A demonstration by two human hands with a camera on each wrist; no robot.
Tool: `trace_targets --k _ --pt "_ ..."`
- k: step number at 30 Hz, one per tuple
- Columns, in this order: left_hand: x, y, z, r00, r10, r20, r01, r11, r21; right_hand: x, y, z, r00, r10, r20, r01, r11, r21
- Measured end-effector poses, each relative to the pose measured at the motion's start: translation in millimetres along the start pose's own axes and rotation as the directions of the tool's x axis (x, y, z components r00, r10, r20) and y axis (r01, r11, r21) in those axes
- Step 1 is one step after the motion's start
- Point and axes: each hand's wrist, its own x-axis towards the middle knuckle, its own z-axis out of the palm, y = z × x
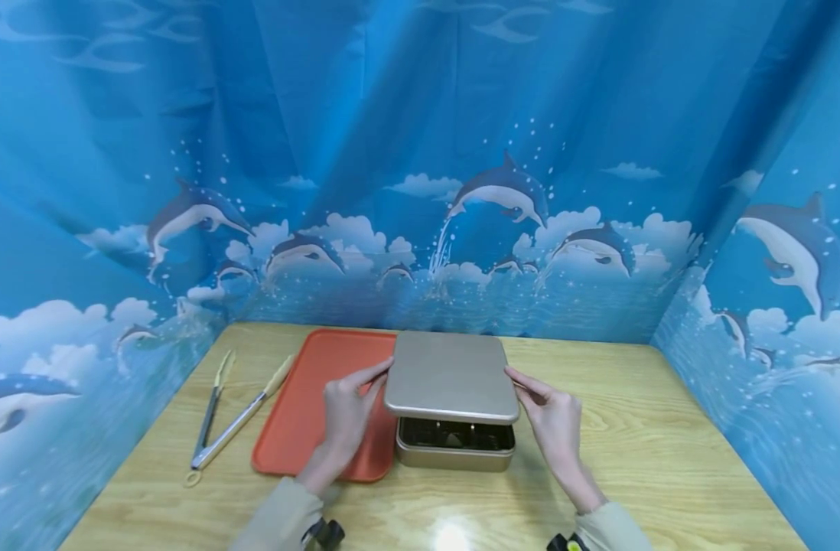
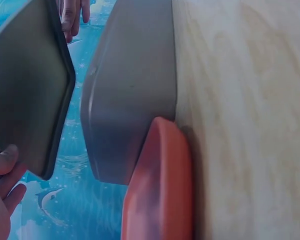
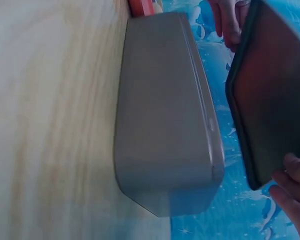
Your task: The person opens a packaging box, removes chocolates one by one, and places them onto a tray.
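Between both hands a grey metal lid (image 1: 453, 373) is held above a rectangular metal tin (image 1: 454, 458). My left hand (image 1: 347, 413) pinches the lid's left edge, thumb and fingers showing at its rim in the left wrist view. The right hand (image 1: 554, 422) grips the opposite edge the same way. In both wrist views the lid stands apart from the tin, with a gap between them. Through the front opening the tin's dark inside shows, with some small shapes that I cannot make out; the lid hides the rest.
A red-orange tray (image 1: 296, 413) lies directly left of the tin, touching or nearly touching it. Farther left, a pair of tongs (image 1: 230, 432) rests spread on the wooden table (image 1: 640, 444). A blue dolphin-print curtain (image 1: 392, 153) surrounds the table's back and sides.
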Motion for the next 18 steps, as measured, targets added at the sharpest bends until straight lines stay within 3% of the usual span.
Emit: trace_targets --k 4,8,11,13,15,18 --pt "5.2 0.8 -2.5 1.000 -0.026 -0.001 0.026 1.000 0.002 6.5 -0.9 -2.6 0.995 -0.096 -0.020 0.095 0.995 -0.028" --pt "12.0 1.9 -4.8 1.000 -0.015 -0.020 0.016 0.999 0.039 14.8 -2.6 -5.2 0.985 -0.166 -0.048 0.163 0.985 -0.060" --pt "17.8 1.9 -5.9 0.999 -0.032 -0.021 0.033 0.999 0.036 19.7 -3.1 -4.8 0.986 -0.145 -0.078 0.142 0.989 -0.034" --pt "21.4 3.0 -6.6 0.996 -0.093 0.006 0.093 0.996 -0.004 22.0 -3.1 -3.9 0.993 -0.098 -0.071 0.099 0.995 0.016" --pt "24.4 4.3 -7.2 0.980 -0.192 0.050 0.195 0.978 -0.066 23.7 -3.6 -2.9 0.999 -0.030 -0.040 0.033 0.996 0.083" --pt "27.4 6.5 -7.2 0.923 -0.355 0.148 0.378 0.909 -0.175 25.8 -4.8 -2.3 0.993 0.106 0.061 -0.117 0.967 0.227"
